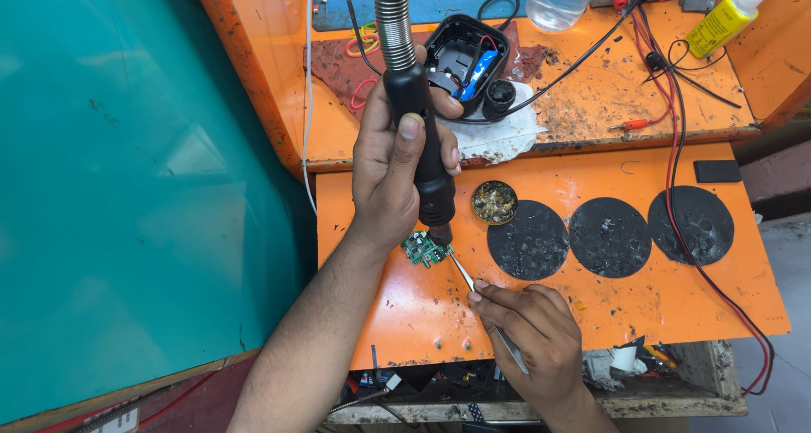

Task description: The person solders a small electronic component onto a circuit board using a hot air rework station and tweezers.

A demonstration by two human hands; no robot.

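At the centre of the frame the left hand [390, 158] is wrapped around a black hot-air tool [422, 146] with a ribbed metal hose, its nozzle pointing down at a small green circuit board [424, 249] lying on the orange desk [676, 298]. Lower right of it, the right hand [534, 332] pinches metal tweezers [466, 278] whose tips touch the board's edge. Right of the board sit a round tin [494, 202] and three black discs [608, 234]; an open black casing [465, 57] rests at upper centre.
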